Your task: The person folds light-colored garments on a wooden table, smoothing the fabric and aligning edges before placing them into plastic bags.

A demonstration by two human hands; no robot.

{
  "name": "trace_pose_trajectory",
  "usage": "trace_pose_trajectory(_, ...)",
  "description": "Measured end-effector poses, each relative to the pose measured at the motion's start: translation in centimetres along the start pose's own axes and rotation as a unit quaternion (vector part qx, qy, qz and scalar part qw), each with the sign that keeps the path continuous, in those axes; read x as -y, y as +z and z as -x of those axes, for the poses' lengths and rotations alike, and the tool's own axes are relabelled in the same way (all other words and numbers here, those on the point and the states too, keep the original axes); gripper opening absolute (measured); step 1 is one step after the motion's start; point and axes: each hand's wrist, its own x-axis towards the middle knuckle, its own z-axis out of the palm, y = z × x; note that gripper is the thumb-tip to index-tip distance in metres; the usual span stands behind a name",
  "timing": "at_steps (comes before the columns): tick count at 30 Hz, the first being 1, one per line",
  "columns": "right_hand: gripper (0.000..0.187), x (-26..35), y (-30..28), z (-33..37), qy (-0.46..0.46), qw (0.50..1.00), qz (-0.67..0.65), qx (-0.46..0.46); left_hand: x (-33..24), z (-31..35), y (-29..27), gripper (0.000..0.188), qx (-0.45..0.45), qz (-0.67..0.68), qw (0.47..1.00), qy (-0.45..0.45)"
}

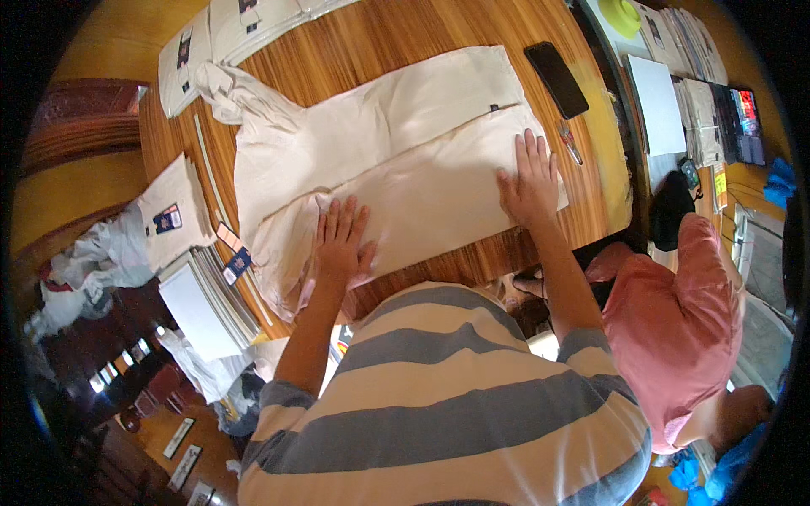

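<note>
A cream garment (354, 126), which looks like a shirt, lies spread on the wooden table (447, 25). Its near side is folded over lengthwise, and one sleeve (245, 97) sticks out at the far left. On the folded layer rests my left hand (342, 240), flat with fingers spread, near the garment's left end. My right hand (530, 181) also lies flat on the cloth, by the right end and below a small dark label (494, 108). Neither hand grips anything.
A black phone (557, 80) and small thread snips (571, 143) lie right of the garment. Packed garments (186, 63) are stacked at the far left. Beside the table's left edge are a long thin strip (221, 198), hang tags (236, 263) and white sheets (198, 304). A person in pink (675, 320) is at right.
</note>
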Motion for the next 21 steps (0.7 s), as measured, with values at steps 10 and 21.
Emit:
trace_pose_trajectory(10,0.064,2.1,-0.9,3.0,-0.090,0.993,-0.012,-0.076,-0.5,3.5,0.5,0.076,-0.052,0.035,0.997,0.049)
trace_pose_trajectory(21,0.031,40.4,0.2,7.1,-0.589,0.752,-0.281,0.091,5.4,24.2,0.8,0.045,-0.440,0.329,0.772,-0.318)
